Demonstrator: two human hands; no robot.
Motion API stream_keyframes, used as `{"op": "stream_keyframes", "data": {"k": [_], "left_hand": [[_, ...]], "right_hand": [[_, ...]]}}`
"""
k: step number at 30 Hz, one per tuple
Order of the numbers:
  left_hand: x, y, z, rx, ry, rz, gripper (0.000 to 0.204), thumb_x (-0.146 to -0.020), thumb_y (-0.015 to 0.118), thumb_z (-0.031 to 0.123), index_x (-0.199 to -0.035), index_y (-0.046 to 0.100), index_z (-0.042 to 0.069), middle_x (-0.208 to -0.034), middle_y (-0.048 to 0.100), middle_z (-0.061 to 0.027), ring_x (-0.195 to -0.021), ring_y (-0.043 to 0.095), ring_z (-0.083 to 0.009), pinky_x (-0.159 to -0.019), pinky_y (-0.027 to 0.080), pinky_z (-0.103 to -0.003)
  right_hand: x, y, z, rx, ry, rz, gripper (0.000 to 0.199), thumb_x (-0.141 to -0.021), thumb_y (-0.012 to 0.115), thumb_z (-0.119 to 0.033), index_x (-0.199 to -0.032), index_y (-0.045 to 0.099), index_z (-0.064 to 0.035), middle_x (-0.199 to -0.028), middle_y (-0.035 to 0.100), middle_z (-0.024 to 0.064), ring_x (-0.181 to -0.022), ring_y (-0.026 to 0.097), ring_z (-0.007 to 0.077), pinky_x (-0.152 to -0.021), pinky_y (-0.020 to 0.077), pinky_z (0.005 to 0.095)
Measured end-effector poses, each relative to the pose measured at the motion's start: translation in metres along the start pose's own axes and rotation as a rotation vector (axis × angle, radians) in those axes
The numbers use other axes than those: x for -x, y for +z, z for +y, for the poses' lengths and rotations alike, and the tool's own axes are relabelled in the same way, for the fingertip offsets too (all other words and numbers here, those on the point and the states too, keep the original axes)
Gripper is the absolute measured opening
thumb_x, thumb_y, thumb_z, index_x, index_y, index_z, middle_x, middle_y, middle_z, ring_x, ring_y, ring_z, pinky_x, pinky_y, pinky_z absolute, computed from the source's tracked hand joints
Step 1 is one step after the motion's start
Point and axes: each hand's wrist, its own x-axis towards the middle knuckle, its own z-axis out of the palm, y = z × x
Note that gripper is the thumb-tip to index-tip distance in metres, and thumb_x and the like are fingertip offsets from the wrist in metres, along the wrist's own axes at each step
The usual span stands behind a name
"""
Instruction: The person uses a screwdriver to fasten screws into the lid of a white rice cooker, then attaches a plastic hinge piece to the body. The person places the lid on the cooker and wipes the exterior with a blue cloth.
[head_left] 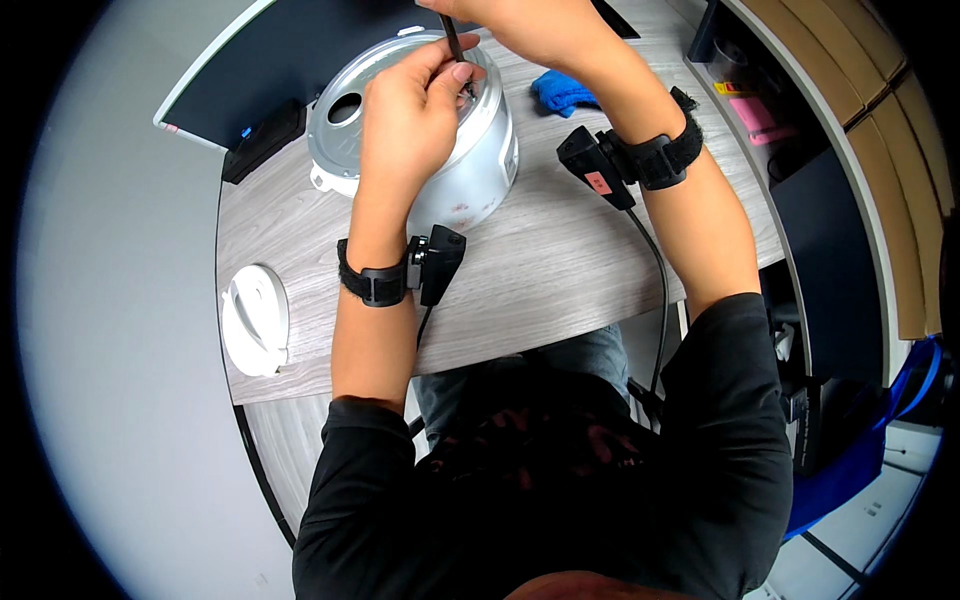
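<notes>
A round white appliance housing (468, 178), like a rice cooker body, stands on the desk with a grey metal plate (385, 75) facing up. The plate has a dark round hole left of my left hand. My left hand (408, 120) is closed, thumb and forefinger pinching the lower shaft of a dark screwdriver (452, 40) over the right part of the plate. Its tip is near the plate's edge and partly hidden by my fingers. At the top edge of the head view my right hand (535, 25) closes on the screwdriver's upper end, partly out of frame.
A white oval plastic part (256, 320) lies at the desk's left edge. A blue cloth (563, 92) lies right of the housing. Black cabled devices (440, 265) are strapped to both wrists. A dark partition (290, 60) stands behind, a shelf with a pink item (757, 118) at right.
</notes>
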Motion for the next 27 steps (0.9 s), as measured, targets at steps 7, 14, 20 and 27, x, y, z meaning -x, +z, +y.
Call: {"op": "stream_keyframes", "data": {"k": [7,14,20,27], "left_hand": [[-0.001,0.002,-0.001,-0.065,0.023,0.048,0.016,-0.091,0.069,0.012,-0.101,0.074,-0.001,-0.084,0.077,-0.0098,-0.069,0.071,-0.0168,-0.069,0.055,-0.029],[0.000,0.003,0.003,-0.100,0.025,0.021,0.017,-0.092,0.067,0.009,-0.104,0.076,0.001,-0.082,0.076,-0.0109,-0.067,0.071,-0.0183,-0.067,0.054,-0.031],[0.003,-0.001,0.007,-0.125,0.029,-0.054,0.021,-0.100,0.062,0.009,-0.114,0.071,-0.003,-0.093,0.075,-0.0084,-0.084,0.069,-0.0109,-0.075,0.055,-0.025],[0.002,-0.001,0.000,0.056,0.021,-0.017,0.025,-0.095,0.065,0.011,-0.116,0.070,-0.001,-0.084,0.076,-0.0114,-0.077,0.073,-0.0189,-0.075,0.055,-0.031]], "right_hand": [[0.001,0.009,-0.016,0.388,0.068,0.078,0.046,-0.078,0.085,-0.021,-0.110,0.063,0.0038,-0.088,0.066,0.0094,-0.078,0.061,0.0116,-0.070,0.0518,0.0281],[0.000,0.000,0.007,-0.074,0.089,-0.025,0.032,-0.090,0.076,-0.015,-0.114,0.064,0.0013,-0.092,0.068,0.0033,-0.080,0.061,0.0080,-0.070,0.0515,0.0245],[0.003,-0.006,0.005,-0.172,0.164,-0.034,0.022,-0.092,0.073,-0.007,-0.110,0.064,-0.0003,-0.090,0.066,-0.0005,-0.078,0.059,0.0046,-0.065,0.0497,0.0212],[0.003,0.001,0.001,0.109,0.062,0.056,0.023,-0.085,0.078,0.002,-0.100,0.061,-0.0033,-0.084,0.063,-0.0021,-0.074,0.057,0.0033,-0.063,0.0487,0.0211]]}}
